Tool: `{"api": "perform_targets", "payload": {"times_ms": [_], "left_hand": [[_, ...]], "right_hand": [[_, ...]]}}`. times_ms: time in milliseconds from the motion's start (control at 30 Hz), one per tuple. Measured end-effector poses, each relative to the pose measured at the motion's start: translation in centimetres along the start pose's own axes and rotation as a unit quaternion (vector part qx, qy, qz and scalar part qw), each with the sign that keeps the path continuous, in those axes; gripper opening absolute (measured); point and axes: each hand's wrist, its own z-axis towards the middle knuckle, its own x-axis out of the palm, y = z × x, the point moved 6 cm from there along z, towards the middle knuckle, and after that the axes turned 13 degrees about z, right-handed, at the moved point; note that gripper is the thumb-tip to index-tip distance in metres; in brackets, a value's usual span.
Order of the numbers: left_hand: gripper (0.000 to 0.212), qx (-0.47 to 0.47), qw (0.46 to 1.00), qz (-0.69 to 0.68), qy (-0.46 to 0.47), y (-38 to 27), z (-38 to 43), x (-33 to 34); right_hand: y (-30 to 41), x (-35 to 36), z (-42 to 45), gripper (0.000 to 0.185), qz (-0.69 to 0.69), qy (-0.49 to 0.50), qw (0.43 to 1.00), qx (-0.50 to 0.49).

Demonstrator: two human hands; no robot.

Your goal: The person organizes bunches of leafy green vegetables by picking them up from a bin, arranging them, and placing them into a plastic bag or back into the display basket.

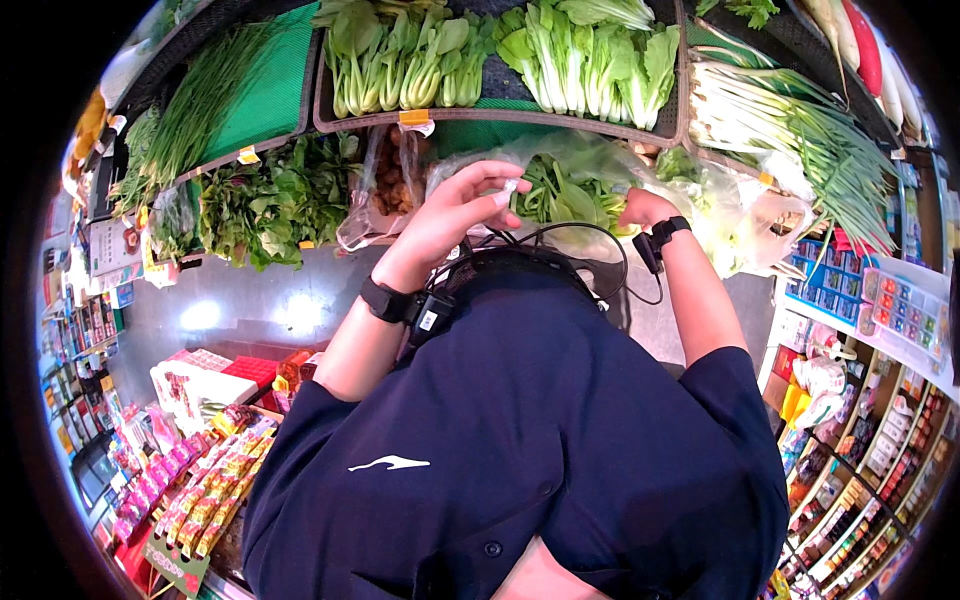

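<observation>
My left hand (480, 196) is raised over the left side of an open clear plastic bag of leafy greens (559, 191). Its fingers are bent, with a small whitish thing by the fingertips; whether they grip it is unclear. My right hand (646, 208) is at the bag's right side, fingers curled at the stem ends of the greens; the fingertips are partly hidden. Another clear bag with pale leafy vegetables (739, 217) lies right of my right hand. Left of my left hand stands a plastic bag of brown round produce (394, 176).
Crates above hold bok choy (412, 64), lettuce-like greens (592, 67), thin chives (217, 90) and scallions (795, 120). Loose dark leafy greens (270, 202) lie lower left. Packaged snacks (217, 487) stand behind at left, stocked shelves (877, 450) at right. Black cables (622, 255) hang near my waist.
</observation>
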Motion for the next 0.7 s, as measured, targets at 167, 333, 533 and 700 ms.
{"api": "perform_targets", "payload": {"times_ms": [167,333,533,700], "left_hand": [[0.038,-0.006,1.0,0.008,-0.009,0.0,0.0,-0.1],[0.038,0.008,1.0,-0.002,-0.002,0.5,0.2,-0.3],[0.037,0.012,1.0,0.001,0.007,0.1,0.6,0.1],[0.037,0.018,1.0,0.001,0.014,0.0,0.6,0.2]], "right_hand": [[-2.1,0.1,0.1,0.061,0.069,-0.03,0.996,-0.039],[-1.7,0.7,-2.3,0.058,0.284,0.035,0.958,-0.036],[-1.0,2.3,-3.7,0.055,0.398,0.039,0.917,0.008],[-2.7,3.6,-1.5,0.048,0.501,-0.028,0.862,-0.07]]}}
